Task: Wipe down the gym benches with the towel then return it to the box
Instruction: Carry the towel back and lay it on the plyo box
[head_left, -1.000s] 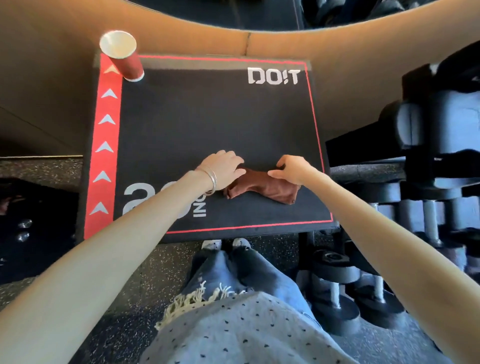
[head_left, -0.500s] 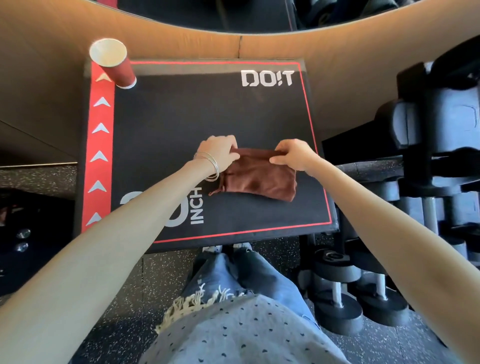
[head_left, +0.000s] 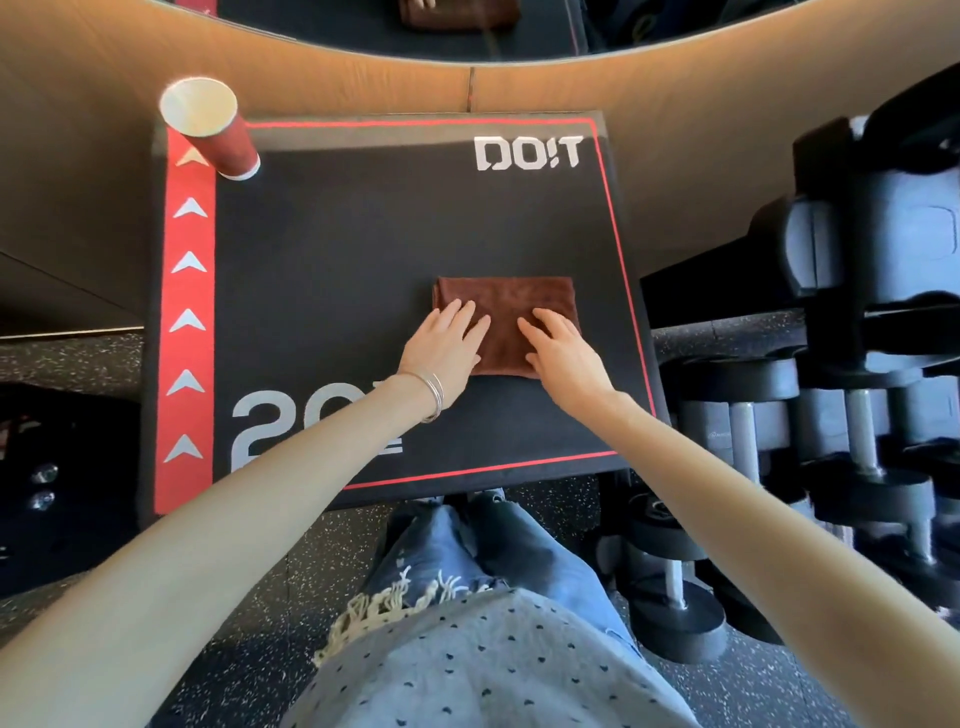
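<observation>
This is a gym. Just right of the person's right hand (head_left: 563, 353), black round-headed dumbbells with steel handles (head_left: 748, 457) fill a dark rack, and both hands reach over a black padded jump box with a red arrow stripe, marked "DO!T" (head_left: 332, 249). Below the arms lies black speckled rubber flooring (head_left: 291, 582).

Left hand (head_left: 445, 347) and right hand (head_left: 562, 349) press flat on folded towel (head_left: 506, 310).

The black bench (head_left: 363, 249) carries "DO!T" in white letters near its upper right corner. At its lower left stands a large white "20", the second digit partly hidden by the left forearm. A red strip along the left edge shows white arrowheads.
</observation>
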